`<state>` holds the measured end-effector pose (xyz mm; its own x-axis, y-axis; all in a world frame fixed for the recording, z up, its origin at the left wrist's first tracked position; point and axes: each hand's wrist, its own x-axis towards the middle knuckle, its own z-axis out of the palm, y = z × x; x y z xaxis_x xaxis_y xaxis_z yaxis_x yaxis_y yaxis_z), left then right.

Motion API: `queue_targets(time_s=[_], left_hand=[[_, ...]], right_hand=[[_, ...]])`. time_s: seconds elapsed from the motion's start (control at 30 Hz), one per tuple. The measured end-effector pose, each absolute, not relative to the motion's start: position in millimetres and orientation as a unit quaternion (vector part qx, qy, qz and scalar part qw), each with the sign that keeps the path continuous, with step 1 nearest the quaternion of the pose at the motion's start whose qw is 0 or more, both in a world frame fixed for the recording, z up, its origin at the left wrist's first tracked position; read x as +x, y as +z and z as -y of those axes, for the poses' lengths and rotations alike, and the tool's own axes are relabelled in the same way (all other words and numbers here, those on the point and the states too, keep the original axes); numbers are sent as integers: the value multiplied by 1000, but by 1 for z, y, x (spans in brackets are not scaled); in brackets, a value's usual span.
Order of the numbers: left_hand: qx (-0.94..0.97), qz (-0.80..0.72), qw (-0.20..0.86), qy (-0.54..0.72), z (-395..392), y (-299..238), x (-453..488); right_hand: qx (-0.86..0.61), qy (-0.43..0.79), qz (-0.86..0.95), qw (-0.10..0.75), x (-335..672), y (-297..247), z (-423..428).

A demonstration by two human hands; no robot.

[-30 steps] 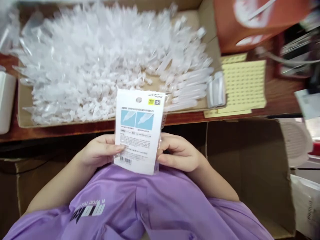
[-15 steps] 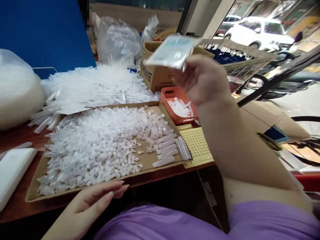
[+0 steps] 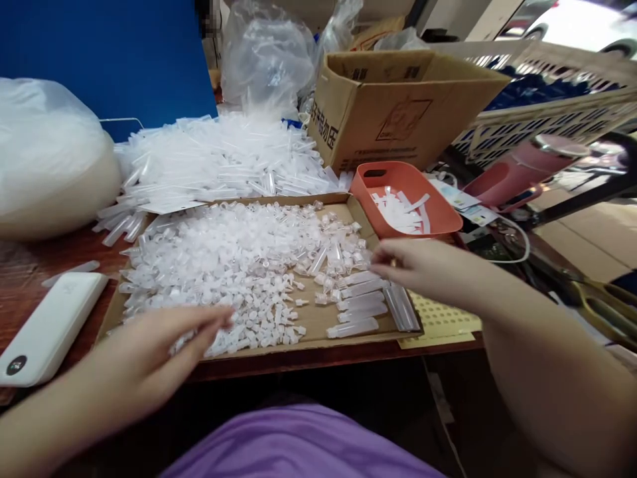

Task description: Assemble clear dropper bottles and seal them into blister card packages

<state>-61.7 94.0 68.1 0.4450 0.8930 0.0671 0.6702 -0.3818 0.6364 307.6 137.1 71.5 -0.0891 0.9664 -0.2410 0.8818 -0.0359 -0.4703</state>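
My left hand (image 3: 174,342), slightly blurred, hovers over the front left edge of the shallow cardboard tray (image 3: 293,340), fingers stretched out and nothing seen in them. Beneath and beyond it lies a heap of small translucent plastic caps and nozzle tips (image 3: 213,252). My right hand (image 3: 403,262) is over the tray's right side, fingers curled together at the end of a clear plastic tube (image 3: 359,279). Whether they grip it is unclear. That tube tops a row of several tubes (image 3: 361,313). More clear tubes (image 3: 401,307) lie crosswise beside them.
Behind the tray is a pile of tubes (image 3: 223,156). An orange basket (image 3: 438,222) holds white strips. Around stand a cardboard box (image 3: 388,126), a pink tumbler (image 3: 517,169), a white power bank (image 3: 54,325), a full plastic bag (image 3: 50,166) and yellow sticker sheets (image 3: 442,318).
My right hand has come down from before the cardboard box to the tubes; the clear flat packet it held is out of sight. My left hand has moved left and over the tray edge.
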Motion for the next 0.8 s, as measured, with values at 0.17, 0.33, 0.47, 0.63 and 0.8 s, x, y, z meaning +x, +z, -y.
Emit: queue_targets(time_s=[0.17,0.33,0.47,0.63,0.8], left_hand=[[873,-482,20,72,-231,87,3],[882,-466,74,6,-312,75,54],[857,-506,96,-6,-334,60,74],[838,-536,106,17,-343,59,76],[847,-511,121,83,-299,85,57]], right_hand=[[-606,93,790,-2,316,36,-80],[-509,19,860,42,309,28,-67],[-455,56,888,18,302,28,-69],[-408,143,900,-52,292,30,-83],[-376,155,906,-117,268,41,-99]])
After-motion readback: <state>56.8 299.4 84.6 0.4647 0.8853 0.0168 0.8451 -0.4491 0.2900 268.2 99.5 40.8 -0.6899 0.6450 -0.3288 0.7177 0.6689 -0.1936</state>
